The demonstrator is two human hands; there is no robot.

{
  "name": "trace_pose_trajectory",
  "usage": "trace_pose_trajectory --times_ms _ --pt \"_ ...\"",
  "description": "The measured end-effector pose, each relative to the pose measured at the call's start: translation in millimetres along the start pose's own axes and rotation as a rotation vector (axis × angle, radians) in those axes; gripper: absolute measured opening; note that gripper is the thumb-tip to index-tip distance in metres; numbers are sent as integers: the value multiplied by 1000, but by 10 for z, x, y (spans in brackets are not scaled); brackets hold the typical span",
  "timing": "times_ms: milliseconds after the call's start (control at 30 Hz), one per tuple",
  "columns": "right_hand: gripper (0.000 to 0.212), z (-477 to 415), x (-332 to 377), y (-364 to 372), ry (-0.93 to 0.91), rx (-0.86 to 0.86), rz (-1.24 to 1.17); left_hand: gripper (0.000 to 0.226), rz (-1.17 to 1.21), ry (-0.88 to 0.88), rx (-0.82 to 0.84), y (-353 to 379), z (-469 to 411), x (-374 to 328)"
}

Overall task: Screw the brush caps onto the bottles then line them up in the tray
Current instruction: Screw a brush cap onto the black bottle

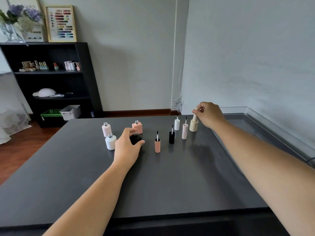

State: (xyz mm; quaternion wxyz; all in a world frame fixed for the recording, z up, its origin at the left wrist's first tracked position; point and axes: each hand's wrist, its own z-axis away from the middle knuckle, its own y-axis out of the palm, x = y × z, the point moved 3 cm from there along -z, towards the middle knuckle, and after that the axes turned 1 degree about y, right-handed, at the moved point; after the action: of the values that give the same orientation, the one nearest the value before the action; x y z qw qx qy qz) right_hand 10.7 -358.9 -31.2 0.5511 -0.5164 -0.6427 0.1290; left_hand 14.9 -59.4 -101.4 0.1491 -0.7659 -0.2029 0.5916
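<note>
The cream bottle is standing upright at the far R of the dark table, w/ a ribbed cream brush cap sitting on its neck. The right hand is pinching the top of that cap, fingers closed on it.

The black bottle is standing uncapped near table centre-left, threaded neck showing. The left hand is wrapping around it, thumb and fingers clamped on its body.

Three more uncapped bottles are standing close by: a white bottle just L of the left hand, a pale pink bottle behind it, and a square peach bottle just behind the black one.

Four loose caps are standing inverted, brushes pointing up, in a diagonal row btwn the two hands: peach cap nearest, then black cap, ribbed pink cap, and white cap at the back.

The clear tray is lying along the table's R edge, against the wall, beyond the right hand.

A black shelf unit is standing at the rear L, w/ framed colour charts and flowers on top.
</note>
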Motion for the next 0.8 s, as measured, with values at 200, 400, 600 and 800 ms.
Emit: trace_pose_trajectory --times_ms 200,400,600,800 --pt "28 240 189 -165 -49 -213 -11 47 74 -13 -11 -37 33 -19" --pt "11 887 459 -8 -166 -215 -289 47 120 -15 -15 -100 85 -81" --pt "28 1137 395 392 53 75 -342 45 148 -11 1 -152 189 -115" --pt "36 1060 444 597 134 108 -364 35 124 30 35 -165 268 -90"
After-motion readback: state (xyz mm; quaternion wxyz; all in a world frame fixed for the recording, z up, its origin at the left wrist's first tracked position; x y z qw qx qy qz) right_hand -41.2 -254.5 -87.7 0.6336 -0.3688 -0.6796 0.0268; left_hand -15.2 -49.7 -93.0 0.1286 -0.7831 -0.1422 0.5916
